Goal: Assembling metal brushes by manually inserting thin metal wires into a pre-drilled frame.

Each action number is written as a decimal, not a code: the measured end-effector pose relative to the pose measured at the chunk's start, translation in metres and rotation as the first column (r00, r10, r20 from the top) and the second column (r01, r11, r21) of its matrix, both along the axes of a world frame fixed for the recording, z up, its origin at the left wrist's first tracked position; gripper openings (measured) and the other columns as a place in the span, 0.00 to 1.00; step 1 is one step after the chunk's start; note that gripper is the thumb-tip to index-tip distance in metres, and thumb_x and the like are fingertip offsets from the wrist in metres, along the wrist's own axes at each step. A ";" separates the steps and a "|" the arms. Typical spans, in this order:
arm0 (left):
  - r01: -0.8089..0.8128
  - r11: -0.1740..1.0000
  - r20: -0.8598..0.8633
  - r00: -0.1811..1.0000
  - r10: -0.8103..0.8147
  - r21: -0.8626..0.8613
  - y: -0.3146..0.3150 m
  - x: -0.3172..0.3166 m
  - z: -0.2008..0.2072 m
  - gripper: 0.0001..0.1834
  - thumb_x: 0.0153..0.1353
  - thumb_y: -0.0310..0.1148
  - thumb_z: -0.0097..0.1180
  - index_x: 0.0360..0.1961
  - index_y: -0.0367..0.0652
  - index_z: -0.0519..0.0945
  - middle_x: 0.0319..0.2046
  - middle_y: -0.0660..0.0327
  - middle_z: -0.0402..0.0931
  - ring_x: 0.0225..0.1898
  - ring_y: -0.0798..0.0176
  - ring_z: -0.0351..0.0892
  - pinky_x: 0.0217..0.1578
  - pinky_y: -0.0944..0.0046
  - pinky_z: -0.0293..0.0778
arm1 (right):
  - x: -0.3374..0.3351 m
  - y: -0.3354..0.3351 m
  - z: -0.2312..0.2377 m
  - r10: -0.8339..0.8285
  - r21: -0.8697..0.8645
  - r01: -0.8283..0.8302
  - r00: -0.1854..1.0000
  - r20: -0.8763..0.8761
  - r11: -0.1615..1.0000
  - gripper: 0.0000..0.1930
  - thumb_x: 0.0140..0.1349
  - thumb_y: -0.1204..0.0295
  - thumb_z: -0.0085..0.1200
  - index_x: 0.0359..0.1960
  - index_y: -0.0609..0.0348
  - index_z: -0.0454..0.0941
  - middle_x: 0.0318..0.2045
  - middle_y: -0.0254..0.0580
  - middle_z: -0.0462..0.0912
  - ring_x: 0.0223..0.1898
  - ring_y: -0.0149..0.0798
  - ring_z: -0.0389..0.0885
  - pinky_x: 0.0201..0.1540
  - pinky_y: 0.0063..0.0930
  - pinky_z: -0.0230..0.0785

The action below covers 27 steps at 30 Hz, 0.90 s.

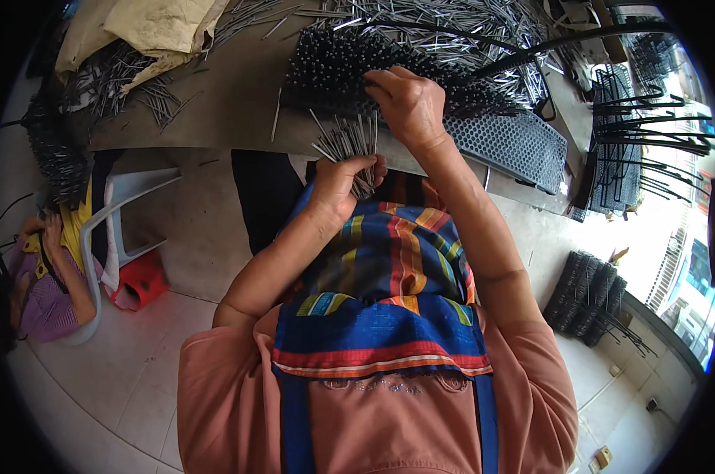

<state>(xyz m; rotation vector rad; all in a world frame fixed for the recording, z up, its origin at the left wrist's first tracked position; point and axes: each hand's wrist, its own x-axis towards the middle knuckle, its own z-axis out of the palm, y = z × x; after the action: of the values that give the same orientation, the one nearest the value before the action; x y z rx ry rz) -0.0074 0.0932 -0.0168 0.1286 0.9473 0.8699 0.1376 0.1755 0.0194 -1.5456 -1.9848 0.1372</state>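
Observation:
My left hand [337,186] is wrapped round a bundle of thin grey metal rods [348,141], which fan out above the fist just off the table's near edge. My right hand [411,103] is closed in a pinch above a dark block bristling with upright rods [326,69]. Whatever the pinching fingers hold, if anything, is too small to make out. To the right of this block, a grey plate full of small round holes [515,148] extends along the table edge, its holes bare of rods.
Loose rods [452,20] are heaped behind the block. More lie at the left beside a tan sack [156,28]. Long black bars [586,38] reach over the table's right side. Wire racks [586,296] stand on the floor at right. Another person [61,276] sits at left.

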 end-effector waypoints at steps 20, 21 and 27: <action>0.150 0.988 -0.174 0.974 -0.143 0.026 -0.011 -0.001 -0.002 0.12 0.55 0.17 0.54 0.41 0.34 0.80 0.31 0.54 0.84 0.30 0.59 0.85 0.28 0.63 0.79 | 0.028 -0.033 -0.012 -0.170 -0.063 0.170 0.752 -0.637 0.983 0.05 0.53 0.82 0.63 0.31 0.63 0.83 0.25 0.28 0.79 0.26 0.20 0.73 0.29 0.15 0.64; 0.152 0.988 -0.177 0.974 -0.144 0.032 -0.010 0.000 0.000 0.11 0.55 0.17 0.54 0.41 0.34 0.81 0.31 0.53 0.84 0.29 0.58 0.85 0.28 0.63 0.79 | 0.028 -0.032 -0.012 -0.169 -0.060 0.170 0.752 -0.638 0.984 0.05 0.53 0.82 0.63 0.31 0.63 0.83 0.25 0.28 0.79 0.26 0.20 0.73 0.29 0.15 0.64; 0.137 0.991 -0.173 0.976 -0.135 -0.001 -0.003 0.000 0.002 0.08 0.54 0.17 0.56 0.36 0.33 0.81 0.30 0.52 0.84 0.27 0.58 0.84 0.26 0.63 0.78 | 0.021 -0.028 -0.012 -0.201 -0.075 0.186 0.895 -0.399 0.980 0.06 0.51 0.81 0.64 0.32 0.62 0.85 0.24 0.36 0.80 0.23 0.26 0.77 0.27 0.21 0.66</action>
<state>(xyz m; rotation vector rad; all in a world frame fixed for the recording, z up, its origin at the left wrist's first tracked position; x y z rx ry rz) -0.0071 0.0899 -0.0151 0.2798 1.0828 0.7455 0.1591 0.1477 0.0069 -1.5782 -1.5040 0.3806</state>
